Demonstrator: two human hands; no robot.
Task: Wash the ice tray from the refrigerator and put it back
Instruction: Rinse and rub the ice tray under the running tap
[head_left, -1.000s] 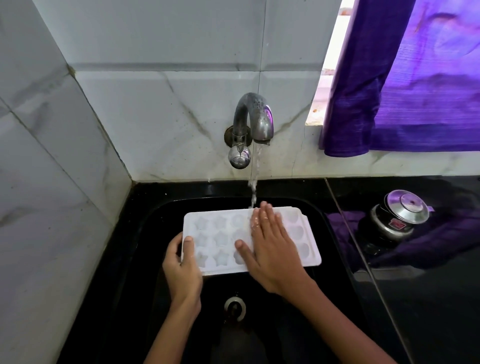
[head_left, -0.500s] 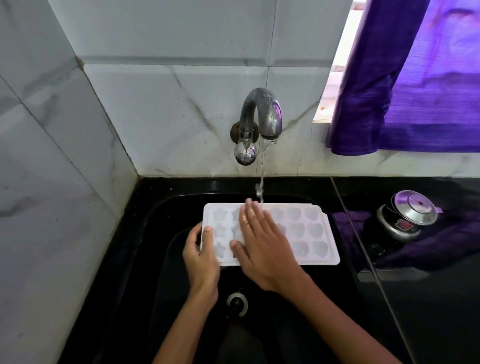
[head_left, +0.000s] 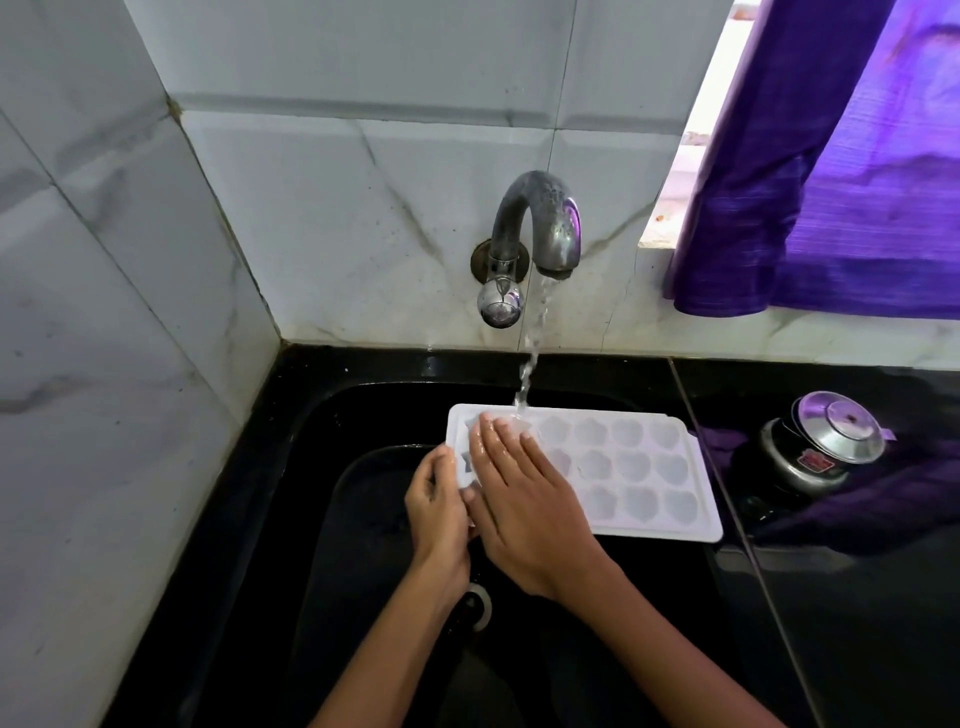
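Observation:
A white ice tray with star and flower shaped cells is held flat over the black sink. My left hand grips its near left corner. Flat on the tray's left cells lies my right hand, fingers together and wet. Water runs from the curved metal tap onto the tray's far edge at my right fingertips. The hands hide the tray's left cells.
A steel lidded pot stands on the black counter to the right of the sink, with a purple curtain above it. Marble tile walls close off the left and back. The drain lies below my wrists.
The tray has shifted to the right under the tap. My right hand has slid toward the tray's left end, close beside my left hand.

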